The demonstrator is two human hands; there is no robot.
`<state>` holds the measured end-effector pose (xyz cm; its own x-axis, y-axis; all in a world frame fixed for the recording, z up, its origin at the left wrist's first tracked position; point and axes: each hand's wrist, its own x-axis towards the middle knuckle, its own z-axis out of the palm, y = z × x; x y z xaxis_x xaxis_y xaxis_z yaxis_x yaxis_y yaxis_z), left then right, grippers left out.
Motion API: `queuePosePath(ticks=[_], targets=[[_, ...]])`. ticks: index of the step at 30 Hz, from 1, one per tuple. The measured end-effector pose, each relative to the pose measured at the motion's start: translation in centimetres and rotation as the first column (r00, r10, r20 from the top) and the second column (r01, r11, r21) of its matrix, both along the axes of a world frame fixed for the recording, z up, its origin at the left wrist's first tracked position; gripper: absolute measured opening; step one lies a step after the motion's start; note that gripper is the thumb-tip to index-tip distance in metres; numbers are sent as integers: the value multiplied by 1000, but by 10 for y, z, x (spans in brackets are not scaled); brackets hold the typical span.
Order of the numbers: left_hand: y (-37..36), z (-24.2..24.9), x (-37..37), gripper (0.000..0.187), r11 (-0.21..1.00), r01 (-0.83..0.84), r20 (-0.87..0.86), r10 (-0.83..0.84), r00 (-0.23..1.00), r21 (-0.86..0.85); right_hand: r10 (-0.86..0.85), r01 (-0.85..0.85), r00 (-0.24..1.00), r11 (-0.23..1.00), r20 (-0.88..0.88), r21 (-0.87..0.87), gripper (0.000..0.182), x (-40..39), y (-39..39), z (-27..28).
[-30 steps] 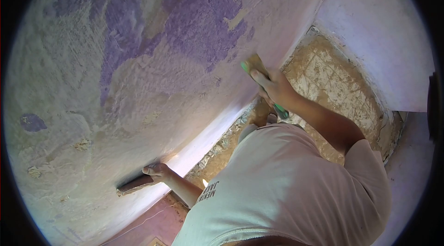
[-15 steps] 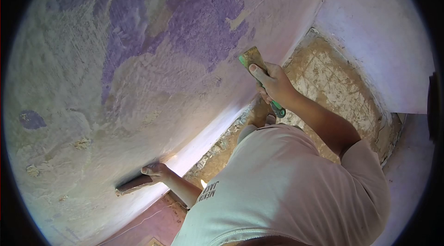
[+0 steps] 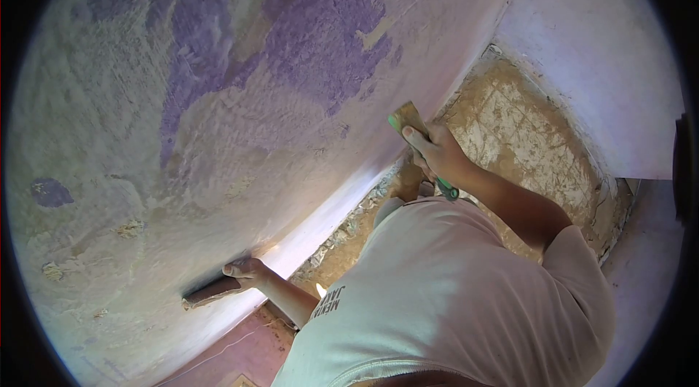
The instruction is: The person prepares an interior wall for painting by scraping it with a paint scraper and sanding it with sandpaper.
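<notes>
My right hand (image 3: 440,152) is closed round the green handle of a putty knife (image 3: 405,117), its stained blade pointing up towards the wall. The blade looks apart from the wall. At the lower left, my left hand (image 3: 247,273) grips a flat dark plate (image 3: 212,290) with a pale, crusted edge. This plate lies close against the wall; whether it touches cannot be made out. The wall (image 3: 240,125) is coated with rough greyish plaster, with purple patches showing through.
A second, pale lilac wall (image 3: 590,66) meets the plastered wall at the right. The floor (image 3: 510,125) between them is dusty and splashed with white. Debris (image 3: 331,238) lies along the wall's foot. A dark object (image 3: 683,168) stands out at the right edge.
My right hand has moved down and slightly right with the putty knife, back from the wall. My left hand and the plate have stayed nearly still.
</notes>
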<state>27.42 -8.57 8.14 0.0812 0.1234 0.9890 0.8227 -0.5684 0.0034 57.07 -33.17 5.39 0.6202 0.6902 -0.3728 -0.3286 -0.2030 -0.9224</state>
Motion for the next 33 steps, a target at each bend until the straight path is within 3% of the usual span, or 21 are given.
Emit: queuePosePath(ticks=[3, 6, 9, 12, 15, 18, 24, 30, 33], targets=[[-1, -2, -1, 78, 1000, 1, 1, -1, 1000, -1, 26, -24, 999, 999, 36, -43, 34, 11, 13, 18], [-1, -3, 0, 78, 1000, 10, 6, -10, 1000, -6, -12, 12, 1000, 996, 5, 83, 32, 14, 22, 27], [-2, -3, 0, 78, 1000, 11, 12, -11, 1000, -9, -26, 27, 1000, 996, -12, 87, 34, 6, 8, 18], [-1, -2, -2, 79, 1000, 16, 15, -16, 1000, -8, -25, 24, 998, 1000, -66, -10, 34, 2, -3, 1], [-2, -4, 0, 79, 1000, 22, 19, -21, 1000, -18, 21, -24, 999, 998, 43, 66, 34, 21, 19, 35], [-1, -4, -1, 79, 1000, 26, 27, -26, 999, -16, -31, 22, 999, 980, 44, 198, 35, 19, 28, 52], [0, -6, -2, 80, 999, 35, 37, -34, 999, -22, 0, -1, 1000, 999, -5, -40, 35, 9, -1, -7], [2, -6, -2, 81, 998, 59, 52, -58, 997, -31, -15, 19, 999, 992, -35, 122, 34, 19, 16, 36], [3, -6, -2, 81, 996, 81, 65, -79, 995, -43, -37, 45, 996, 995, -84, 92, 34, 13, -1, 31]])
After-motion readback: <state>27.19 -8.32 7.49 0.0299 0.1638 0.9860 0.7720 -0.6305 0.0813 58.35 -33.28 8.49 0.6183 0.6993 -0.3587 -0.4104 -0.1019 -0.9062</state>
